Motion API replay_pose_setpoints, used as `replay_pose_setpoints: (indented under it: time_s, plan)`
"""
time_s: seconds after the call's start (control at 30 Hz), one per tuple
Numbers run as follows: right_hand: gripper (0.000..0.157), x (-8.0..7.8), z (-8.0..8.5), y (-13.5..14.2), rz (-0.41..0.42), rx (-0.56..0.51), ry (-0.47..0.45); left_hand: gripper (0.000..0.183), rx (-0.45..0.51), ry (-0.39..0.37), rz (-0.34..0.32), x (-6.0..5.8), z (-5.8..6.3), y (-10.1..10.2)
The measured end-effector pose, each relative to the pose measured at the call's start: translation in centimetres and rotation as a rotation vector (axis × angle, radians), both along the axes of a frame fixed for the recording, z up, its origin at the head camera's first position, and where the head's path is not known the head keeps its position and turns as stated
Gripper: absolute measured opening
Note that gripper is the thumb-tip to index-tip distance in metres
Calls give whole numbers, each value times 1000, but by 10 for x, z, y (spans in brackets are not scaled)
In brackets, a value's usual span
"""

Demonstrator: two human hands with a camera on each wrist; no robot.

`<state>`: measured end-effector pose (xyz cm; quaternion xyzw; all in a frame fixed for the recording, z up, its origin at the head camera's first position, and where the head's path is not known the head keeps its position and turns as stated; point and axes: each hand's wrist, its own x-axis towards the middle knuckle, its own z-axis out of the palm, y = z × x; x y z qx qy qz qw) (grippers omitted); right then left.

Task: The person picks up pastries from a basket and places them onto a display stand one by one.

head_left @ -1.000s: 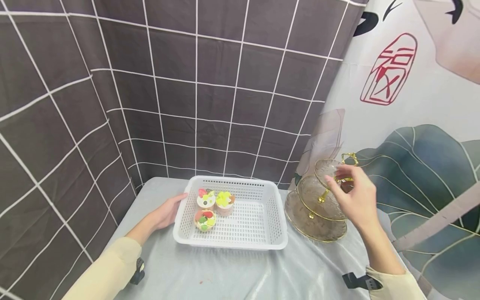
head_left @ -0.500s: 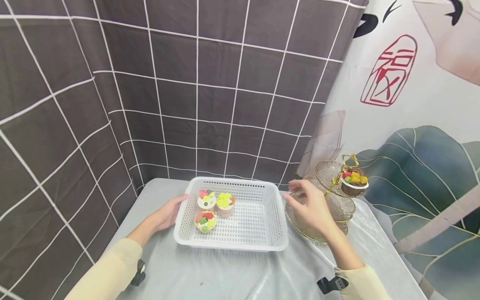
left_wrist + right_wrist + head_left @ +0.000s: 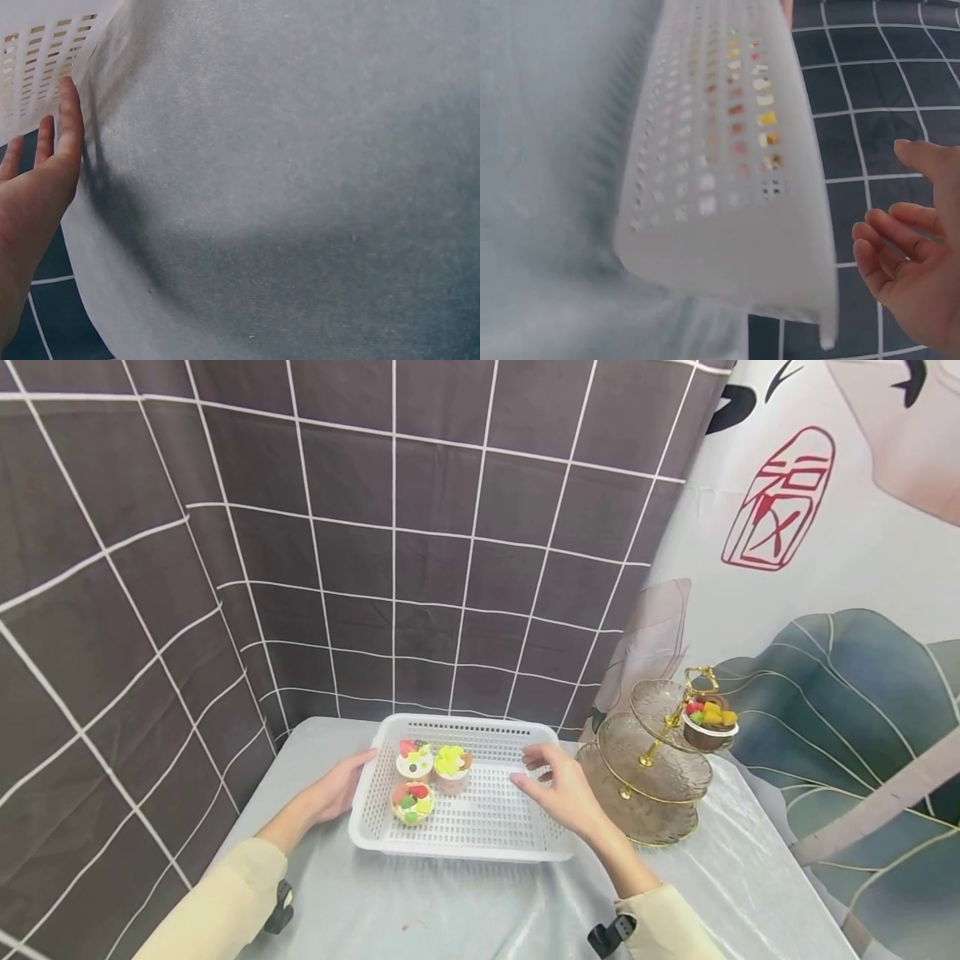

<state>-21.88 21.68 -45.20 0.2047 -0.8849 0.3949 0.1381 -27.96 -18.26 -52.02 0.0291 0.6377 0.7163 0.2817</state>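
My left hand (image 3: 336, 787) rests with extended fingers against the left side of a white plastic basket (image 3: 480, 853); the left wrist view shows its fingertips by the slotted wall. In the basket's left part sit a strawberry-topped cupcake (image 3: 414, 762), a yellow-topped cupcake (image 3: 452, 763) and a fruit tart (image 3: 412, 803). Over the basket's right side hovers my right hand (image 3: 564, 793), fingers loosely bent, holding nothing. A chocolate fruit cupcake (image 3: 708, 723) stands on the top tier of a glass three-tier stand (image 3: 652, 768).
The stand with its gold handle (image 3: 701, 678) is right of the basket. A pale cloth covers the table (image 3: 450, 910). A dark gridded curtain (image 3: 450, 568) hangs behind, and a white printed curtain (image 3: 862, 568) at the right.
My right hand has moved left from the stand's top tier to above the basket. The chocolate cupcake, earlier hidden by the hand, now shows on that tier. My left hand stays put.
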Motion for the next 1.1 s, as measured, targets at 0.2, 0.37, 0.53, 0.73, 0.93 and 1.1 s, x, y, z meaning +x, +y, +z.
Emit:
replay_pose_setpoints:
  time_s: [0.2,0.37,0.53,0.73,0.93,1.1]
  plan:
    - [52,-7,-9,-19,36,-6,-70,78,-3,7,1,0,1,-1]
    - [58,-15,-12,-39,66,-13,-77,76,-13,18,-2,0,4,-2]
    - [61,-18,-11,-58,76,5,-104,75,-16,15,-4,-1,4,-1]
    - [65,-25,-17,-76,87,21,-107,77,-29,10,4,-1,4,1]
    - [72,-30,-22,-87,74,26,-149,75,-22,7,14,1,6,1]
    - [75,-34,-29,-93,34,29,-179,76,-30,17,8,3,6,2]
